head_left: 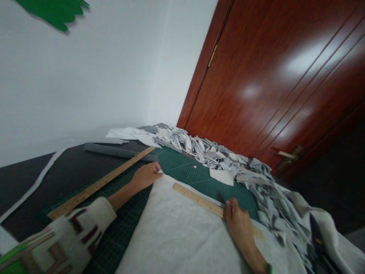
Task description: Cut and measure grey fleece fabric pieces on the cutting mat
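A large white cloth [182, 232] covers the near middle of a green cutting mat [182, 163]. My left hand [148, 174] pinches the cloth's far left corner between thumb and fingers. On the cloth, close to its far edge, lies a short wooden ruler [199, 200]. My right hand [238, 217] is closed at the ruler's right end, by the cloth's far edge; its fingers are curled, and whether they grip the ruler, the cloth or both is hard to tell. A long wooden ruler [105, 182] rests slantwise on the mat, left of my left hand.
Grey and white fabric scraps [205, 150] are heaped along the table's far and right edges. A dark grey strip [114, 150] lies behind the long ruler. Dark scissors [319, 243] are at the lower right. Beyond stand a white wall and a wooden door [265, 76].
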Tool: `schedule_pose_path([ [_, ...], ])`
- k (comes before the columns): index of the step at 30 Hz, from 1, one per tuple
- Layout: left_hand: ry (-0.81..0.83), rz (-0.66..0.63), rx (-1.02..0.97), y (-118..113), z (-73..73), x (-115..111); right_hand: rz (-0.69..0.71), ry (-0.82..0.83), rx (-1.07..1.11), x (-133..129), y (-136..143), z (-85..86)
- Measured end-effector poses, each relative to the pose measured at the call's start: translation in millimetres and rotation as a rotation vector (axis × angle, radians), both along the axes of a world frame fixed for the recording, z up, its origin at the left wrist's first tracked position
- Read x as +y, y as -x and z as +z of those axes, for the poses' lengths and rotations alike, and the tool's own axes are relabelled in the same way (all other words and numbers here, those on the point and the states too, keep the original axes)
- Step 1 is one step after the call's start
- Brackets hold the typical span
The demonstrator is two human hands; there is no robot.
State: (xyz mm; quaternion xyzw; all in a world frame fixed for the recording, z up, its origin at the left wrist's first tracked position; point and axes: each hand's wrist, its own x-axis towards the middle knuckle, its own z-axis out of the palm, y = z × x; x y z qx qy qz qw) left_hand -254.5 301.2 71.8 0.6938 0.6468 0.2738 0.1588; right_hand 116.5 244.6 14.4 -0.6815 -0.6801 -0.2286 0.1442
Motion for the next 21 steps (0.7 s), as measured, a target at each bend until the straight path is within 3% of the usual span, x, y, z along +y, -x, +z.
schedule_pose_path([
  [2, -0.112, -0.039, 0.005, -12, 5.1, -14, 0.015, -0.022, 0.002, 1, 0, 0.6],
  [4, -0.195, -0.158, 0.011, -27, 8.9, -33, 0.028, -0.041, 0.024, 2, 1, 1.2],
  [8, -0.219, -0.647, 0.062, -51, 7.0, -70, 0.056, -0.044, 0.061, 2, 1, 2.4],
  [10, -0.182, -0.797, 0.154, -57, 3.0, -80, 0.048, -0.015, 0.063, 2, 1, 3.5],
  [14, -0.129, -0.834, 0.302, -57, -5.7, -83, -0.034, 0.076, 0.032, 5, 2, 8.8],
  [21, -0.210, -0.841, 0.291, -53, -20.8, -78, -0.174, 0.175, 0.024, 20, 7, 24.3],
])
